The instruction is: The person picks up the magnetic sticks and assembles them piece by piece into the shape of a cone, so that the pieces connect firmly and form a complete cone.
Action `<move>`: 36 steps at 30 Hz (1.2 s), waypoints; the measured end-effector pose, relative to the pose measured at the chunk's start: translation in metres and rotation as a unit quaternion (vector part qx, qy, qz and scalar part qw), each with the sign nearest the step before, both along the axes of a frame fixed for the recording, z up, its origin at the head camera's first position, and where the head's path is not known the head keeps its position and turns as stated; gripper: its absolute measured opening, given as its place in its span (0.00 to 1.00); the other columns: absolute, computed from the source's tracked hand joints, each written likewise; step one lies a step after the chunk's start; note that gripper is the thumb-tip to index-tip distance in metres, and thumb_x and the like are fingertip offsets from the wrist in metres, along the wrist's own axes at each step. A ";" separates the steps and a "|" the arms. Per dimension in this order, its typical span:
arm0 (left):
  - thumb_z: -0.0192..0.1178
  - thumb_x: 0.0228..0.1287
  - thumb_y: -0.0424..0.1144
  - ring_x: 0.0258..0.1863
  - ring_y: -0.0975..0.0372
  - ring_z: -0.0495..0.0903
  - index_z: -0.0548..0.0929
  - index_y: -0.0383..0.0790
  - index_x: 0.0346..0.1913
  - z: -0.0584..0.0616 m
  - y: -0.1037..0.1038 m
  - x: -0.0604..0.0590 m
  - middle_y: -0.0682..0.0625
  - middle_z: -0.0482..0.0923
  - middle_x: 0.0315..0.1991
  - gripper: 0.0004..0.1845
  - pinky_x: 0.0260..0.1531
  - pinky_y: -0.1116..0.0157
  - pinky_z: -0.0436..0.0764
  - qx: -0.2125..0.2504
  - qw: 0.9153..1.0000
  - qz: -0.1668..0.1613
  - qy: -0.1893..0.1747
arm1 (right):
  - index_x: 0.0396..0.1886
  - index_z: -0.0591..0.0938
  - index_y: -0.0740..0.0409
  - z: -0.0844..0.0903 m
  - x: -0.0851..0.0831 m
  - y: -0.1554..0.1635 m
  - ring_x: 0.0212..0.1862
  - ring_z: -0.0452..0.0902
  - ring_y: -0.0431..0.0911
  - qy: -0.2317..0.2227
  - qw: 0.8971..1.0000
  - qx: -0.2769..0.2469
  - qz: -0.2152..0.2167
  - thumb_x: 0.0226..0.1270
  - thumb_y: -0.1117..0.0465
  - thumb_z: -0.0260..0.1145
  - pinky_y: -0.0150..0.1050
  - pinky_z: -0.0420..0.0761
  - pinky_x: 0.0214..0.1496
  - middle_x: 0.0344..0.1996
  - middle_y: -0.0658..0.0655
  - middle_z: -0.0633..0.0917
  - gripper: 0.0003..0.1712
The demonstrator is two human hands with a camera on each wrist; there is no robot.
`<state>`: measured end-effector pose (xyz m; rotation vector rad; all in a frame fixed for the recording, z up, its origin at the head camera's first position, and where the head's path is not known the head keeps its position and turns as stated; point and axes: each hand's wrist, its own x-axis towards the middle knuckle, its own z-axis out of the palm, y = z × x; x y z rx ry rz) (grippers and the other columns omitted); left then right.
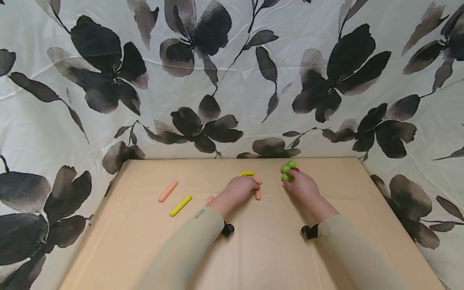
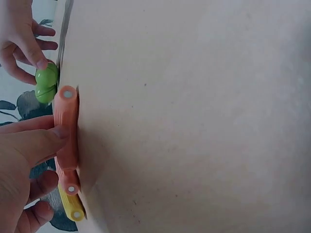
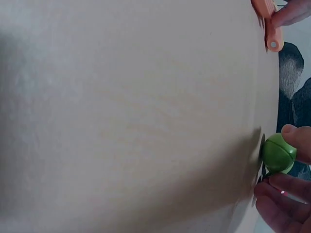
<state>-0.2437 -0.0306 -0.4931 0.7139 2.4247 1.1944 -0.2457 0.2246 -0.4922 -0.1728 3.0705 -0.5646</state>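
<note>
In the head view my left hand (image 1: 239, 188) is at the table's middle, among orange sticks (image 1: 257, 194) and a yellow stick (image 1: 246, 173). Up close in the left wrist view, its thumb and forefinger pinch an orange stick (image 2: 68, 131) with a pale round end; other fingers hang loosely. My right hand (image 1: 303, 185) is to the right, by several green balls (image 1: 291, 164) and a red piece (image 1: 295, 169). It holds a green ball (image 3: 279, 152) between thumb and fingers in the right wrist view. Its fingers partly hide the red piece.
Further left lie another orange stick (image 1: 168, 191) and a yellow stick (image 1: 181, 205), apart from each other. An orange stick end (image 1: 210, 199) shows beside the left wrist. The light table (image 1: 268, 249) meets a floral cloth (image 1: 261, 100) at its back edge.
</note>
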 end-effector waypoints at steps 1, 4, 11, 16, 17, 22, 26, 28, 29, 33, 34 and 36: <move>0.44 0.74 0.33 0.66 0.61 0.69 0.89 0.33 0.34 0.001 0.000 0.000 0.49 0.81 0.57 0.21 0.67 0.68 0.59 -0.003 1.000 -0.005 0.006 | 0.61 0.78 0.61 0.000 0.000 0.000 0.54 0.78 0.64 0.000 1.000 0.001 0.001 0.65 0.54 0.71 0.60 0.74 0.56 0.52 0.69 0.83 0.28; 0.50 0.74 0.30 0.66 0.60 0.70 0.88 0.33 0.40 0.002 0.001 0.000 0.48 0.85 0.49 0.14 0.66 0.67 0.61 -0.028 0.997 -0.045 0.051 | 0.60 0.78 0.61 0.000 -0.001 0.000 0.54 0.78 0.65 0.000 1.000 0.002 0.005 0.65 0.55 0.71 0.60 0.74 0.56 0.52 0.69 0.83 0.27; 0.64 0.67 0.45 0.62 0.67 0.73 0.91 0.53 0.37 0.001 0.004 0.001 0.58 0.82 0.56 0.07 0.45 0.73 0.75 -0.193 0.953 -0.083 0.218 | 0.58 0.80 0.61 -0.002 -0.004 -0.001 0.55 0.78 0.63 -0.004 1.000 -0.004 0.016 0.65 0.57 0.71 0.60 0.74 0.57 0.53 0.66 0.83 0.24; 0.67 0.61 0.52 0.60 0.68 0.75 0.91 0.54 0.34 0.003 0.004 0.005 0.58 0.81 0.56 0.09 0.34 0.71 0.77 -0.215 0.944 -0.065 0.243 | 0.60 0.80 0.59 -0.002 -0.008 -0.003 0.58 0.76 0.62 -0.019 0.999 0.004 0.032 0.65 0.57 0.71 0.58 0.72 0.60 0.55 0.65 0.82 0.25; 0.67 0.60 0.53 0.59 0.67 0.76 0.91 0.53 0.33 0.004 0.003 0.005 0.57 0.82 0.55 0.09 0.32 0.70 0.77 -0.215 0.942 -0.062 0.248 | 0.61 0.80 0.59 -0.002 -0.008 -0.003 0.58 0.76 0.62 -0.020 0.999 0.009 0.035 0.65 0.57 0.71 0.58 0.72 0.61 0.56 0.64 0.82 0.25; 0.70 0.56 0.55 0.52 0.66 0.79 0.91 0.49 0.30 0.008 -0.001 0.009 0.56 0.83 0.54 0.13 0.26 0.70 0.74 -0.203 0.946 -0.058 0.248 | 0.62 0.80 0.58 -0.003 -0.009 -0.002 0.58 0.76 0.62 -0.023 0.999 0.017 0.042 0.65 0.56 0.71 0.59 0.72 0.60 0.56 0.64 0.82 0.27; 0.68 0.59 0.54 0.47 0.66 0.80 0.90 0.50 0.28 0.009 -0.007 0.010 0.58 0.81 0.57 0.12 0.22 0.70 0.71 -0.195 0.952 -0.049 0.232 | 0.62 0.80 0.59 -0.005 -0.008 0.000 0.57 0.77 0.64 -0.016 0.999 0.008 0.044 0.65 0.56 0.71 0.60 0.72 0.59 0.56 0.65 0.82 0.27; 0.67 0.61 0.53 0.49 0.66 0.80 0.89 0.50 0.27 0.009 -0.010 0.010 0.60 0.80 0.57 0.12 0.22 0.70 0.70 -0.186 0.956 -0.044 0.225 | 0.62 0.80 0.59 -0.006 -0.006 0.000 0.57 0.77 0.64 -0.015 0.999 0.001 0.042 0.64 0.55 0.71 0.60 0.72 0.59 0.55 0.66 0.82 0.27; 0.66 0.62 0.53 0.49 0.66 0.80 0.89 0.51 0.27 0.008 -0.012 0.010 0.60 0.80 0.58 0.12 0.23 0.70 0.70 -0.181 0.957 -0.042 0.224 | 0.62 0.80 0.59 -0.006 -0.005 0.000 0.57 0.77 0.64 -0.015 0.999 -0.004 0.040 0.64 0.55 0.71 0.60 0.72 0.59 0.55 0.66 0.82 0.27; 0.65 0.65 0.51 0.47 0.65 0.80 0.89 0.51 0.30 0.007 -0.018 0.011 0.61 0.79 0.59 0.11 0.27 0.71 0.71 -0.146 0.964 -0.038 0.218 | 0.62 0.81 0.59 -0.006 0.004 -0.002 0.51 0.79 0.59 -0.024 0.999 -0.031 0.035 0.64 0.55 0.72 0.58 0.74 0.58 0.53 0.64 0.84 0.28; 0.64 0.66 0.50 0.44 0.66 0.80 0.89 0.51 0.31 0.007 -0.020 0.012 0.62 0.79 0.59 0.10 0.28 0.70 0.71 -0.139 0.965 -0.036 0.219 | 0.62 0.81 0.59 -0.006 0.007 -0.003 0.49 0.79 0.57 -0.028 0.998 -0.041 0.034 0.63 0.55 0.72 0.57 0.74 0.57 0.52 0.64 0.84 0.28; 0.64 0.68 0.48 0.42 0.65 0.80 0.89 0.50 0.34 0.007 -0.022 0.014 0.62 0.79 0.59 0.09 0.28 0.70 0.72 -0.128 0.967 -0.032 0.220 | 0.62 0.81 0.58 -0.005 0.014 -0.007 0.44 0.78 0.53 -0.035 0.997 -0.051 0.039 0.63 0.55 0.72 0.55 0.76 0.55 0.49 0.61 0.85 0.28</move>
